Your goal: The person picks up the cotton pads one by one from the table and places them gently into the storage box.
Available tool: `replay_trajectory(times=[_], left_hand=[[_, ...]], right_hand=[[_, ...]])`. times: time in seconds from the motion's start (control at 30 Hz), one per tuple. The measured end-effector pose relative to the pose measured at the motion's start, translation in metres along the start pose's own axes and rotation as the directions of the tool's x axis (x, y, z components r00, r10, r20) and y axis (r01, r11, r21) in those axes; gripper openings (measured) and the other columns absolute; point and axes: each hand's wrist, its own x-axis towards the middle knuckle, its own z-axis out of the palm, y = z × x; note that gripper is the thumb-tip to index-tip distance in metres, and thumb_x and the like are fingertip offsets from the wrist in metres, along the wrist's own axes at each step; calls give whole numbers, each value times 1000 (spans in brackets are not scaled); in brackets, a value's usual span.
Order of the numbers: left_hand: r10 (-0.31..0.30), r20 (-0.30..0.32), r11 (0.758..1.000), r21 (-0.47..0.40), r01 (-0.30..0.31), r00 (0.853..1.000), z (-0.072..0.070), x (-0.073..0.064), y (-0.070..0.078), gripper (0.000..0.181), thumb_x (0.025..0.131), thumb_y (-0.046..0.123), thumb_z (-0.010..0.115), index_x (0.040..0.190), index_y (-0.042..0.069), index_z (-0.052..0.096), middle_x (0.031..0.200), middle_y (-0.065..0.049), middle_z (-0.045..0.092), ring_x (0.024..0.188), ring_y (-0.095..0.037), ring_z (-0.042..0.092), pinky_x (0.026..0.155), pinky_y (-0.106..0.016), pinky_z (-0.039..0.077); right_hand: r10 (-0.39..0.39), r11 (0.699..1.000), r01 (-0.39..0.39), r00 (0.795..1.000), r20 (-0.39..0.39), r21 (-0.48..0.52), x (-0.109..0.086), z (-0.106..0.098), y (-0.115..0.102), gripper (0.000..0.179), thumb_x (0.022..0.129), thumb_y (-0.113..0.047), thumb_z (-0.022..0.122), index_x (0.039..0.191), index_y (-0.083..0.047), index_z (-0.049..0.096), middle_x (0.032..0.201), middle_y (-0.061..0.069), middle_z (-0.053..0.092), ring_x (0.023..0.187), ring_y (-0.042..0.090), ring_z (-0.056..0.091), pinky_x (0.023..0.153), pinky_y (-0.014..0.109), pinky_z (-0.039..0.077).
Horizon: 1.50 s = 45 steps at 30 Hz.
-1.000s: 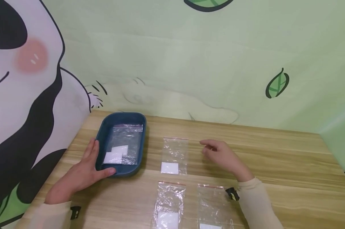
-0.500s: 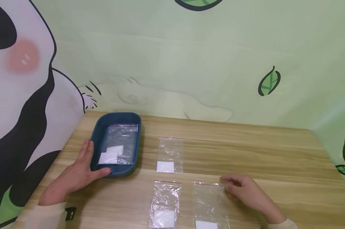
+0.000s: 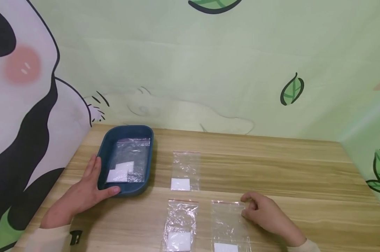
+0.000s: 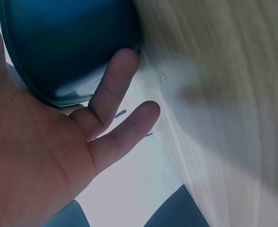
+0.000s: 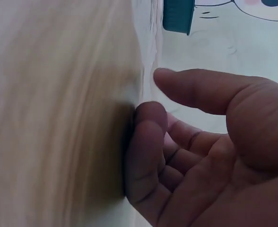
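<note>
Left hand (image 3: 80, 194), grip wide, touches rounded tray (image 3: 149, 161); right hand (image 3: 265, 214), grip parted, perhaps touches filmy bag (image 3: 227, 224).

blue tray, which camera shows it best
The head view: the blue tray shows from above, nearly whole, inside included. The left wrist view has only part, close up; the right wrist view, a small piece at the top edge.
</note>
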Motion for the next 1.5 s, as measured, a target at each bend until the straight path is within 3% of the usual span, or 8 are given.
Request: replay_trajectory(times=[0.43,0.57,0.7,0.9,1.03,1.2,1.37,1.5], left_hand=[[-4,7,1000,6,4,1000,-1,2,-2,126,89,67,65,156,-3,-15,162,-25,-24,128,-66,34,89,-73,39],[-6,5,1000,6,6,1000,0,2,-2,126,88,67,65,156,-4,-15,162,-26,-23,128,-65,35,90,-74,38],[-6,4,1000,4,6,1000,1,1,-3,126,89,66,65,156,-4,-15,162,-26,-22,128,-66,35,90,-74,38],[-2,-2,1000,10,2,1000,1,2,-3,126,89,66,65,156,-6,-13,161,-27,-23,129,-66,33,91,-74,37],[5,-6,1000,9,-5,1000,0,2,-2,125,89,66,65,156,-6,-13,162,-26,-23,131,-65,32,91,-74,37],[2,1,1000,8,-2,1000,-1,2,0,125,89,66,65,156,-5,-14,162,-26,-22,129,-65,35,90,-74,38],[-4,6,1000,12,4,1000,-2,2,0,124,89,65,65,156,-5,-14,162,-27,-21,126,-65,38,89,-73,40],[-8,7,1000,16,8,1000,-2,1,-1,124,90,64,65,156,-6,-13,162,-29,-20,126,-65,39,88,-72,40]], right_hand=[[13,994,-20,998,-68,-109,1,6,-2,17,88,-5,72,83,-14,59,69,-4,52,60,11,47,54,25,40],[0,998,-3,998,-55,-55,1,5,-3,12,90,-5,69,85,-12,60,75,-3,55,67,14,50,58,26,44],[30,993,-24,998,-53,119,2,6,-4,7,98,-5,61,92,-5,57,79,3,59,68,17,56,59,28,50],[30,905,-25,1000,-5,424,4,7,-3,26,105,-5,49,127,7,41,83,16,65,65,27,69,57,37,58],[-101,911,52,990,100,409,2,7,-2,42,100,0,56,141,5,47,98,21,66,75,19,66,64,33,58],[-223,944,158,953,206,291,-2,8,-3,27,95,6,58,117,-2,71,114,11,69,87,10,59,71,26,53],[-187,944,126,966,179,305,-1,9,-6,21,98,7,55,111,5,71,96,11,69,76,13,62,65,28,56],[-113,919,63,988,106,389,2,9,-7,32,98,4,56,129,14,59,112,23,63,74,18,66,65,35,59]])
